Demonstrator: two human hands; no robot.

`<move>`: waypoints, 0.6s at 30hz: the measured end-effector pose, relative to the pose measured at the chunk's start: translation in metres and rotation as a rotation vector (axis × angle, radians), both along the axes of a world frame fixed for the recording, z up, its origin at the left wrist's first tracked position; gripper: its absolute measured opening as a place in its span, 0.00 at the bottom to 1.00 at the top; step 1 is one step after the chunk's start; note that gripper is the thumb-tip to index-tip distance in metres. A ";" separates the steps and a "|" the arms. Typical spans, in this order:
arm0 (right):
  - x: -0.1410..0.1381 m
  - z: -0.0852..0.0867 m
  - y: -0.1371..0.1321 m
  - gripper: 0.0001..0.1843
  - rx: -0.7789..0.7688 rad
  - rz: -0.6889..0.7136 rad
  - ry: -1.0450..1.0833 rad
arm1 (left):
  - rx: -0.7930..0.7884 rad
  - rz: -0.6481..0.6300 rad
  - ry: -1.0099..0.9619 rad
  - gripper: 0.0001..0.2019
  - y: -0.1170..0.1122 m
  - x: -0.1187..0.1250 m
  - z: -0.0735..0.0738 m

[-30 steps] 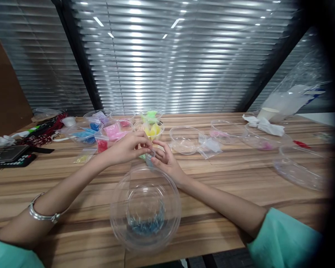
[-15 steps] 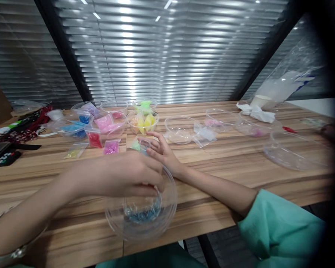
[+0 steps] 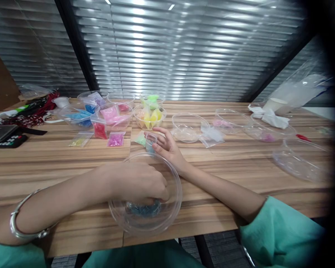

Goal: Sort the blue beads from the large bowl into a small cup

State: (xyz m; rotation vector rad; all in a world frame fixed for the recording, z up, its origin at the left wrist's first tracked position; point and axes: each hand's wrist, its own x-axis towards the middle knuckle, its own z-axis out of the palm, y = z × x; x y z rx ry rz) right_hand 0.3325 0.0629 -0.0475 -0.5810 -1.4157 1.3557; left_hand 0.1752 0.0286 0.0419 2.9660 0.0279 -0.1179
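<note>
My left hand (image 3: pixel 142 183), with a silver bangle on its wrist, reaches over the rim and down into a clear round plastic bowl (image 3: pixel 174 201). Its fingers are curled together at a dark blue, glossy clump (image 3: pixel 144 209) in the bowl; the fingertips are hidden, so what they pinch cannot be made out. Beyond the bowl, my right hand (image 3: pixel 169 149) rests on the table with thumb and fingers around a small clear plastic cup (image 3: pixel 150 143) holding something pale blue. Just left of the cup lies a small bag of pale green bits (image 3: pixel 141 138).
Small bags of red (image 3: pixel 99 129), magenta (image 3: pixel 115 139) and yellow (image 3: pixel 80 140) bits lie to the left. Several clear bowls stand behind, one with yellow packets (image 3: pixel 153 118). An empty-looking clear bowl (image 3: pixel 296 163) and crumpled tissue (image 3: pixel 270 117) are on the right. Blinds back the table.
My left hand has lowered deeper into the bowl, its fingers now down at the blue clump. The right hand still holds the small cup. The whole view has shifted slightly.
</note>
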 end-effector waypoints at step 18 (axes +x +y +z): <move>-0.001 -0.003 0.002 0.27 -0.016 0.020 0.011 | 0.128 0.021 -0.027 0.06 -0.001 -0.003 -0.008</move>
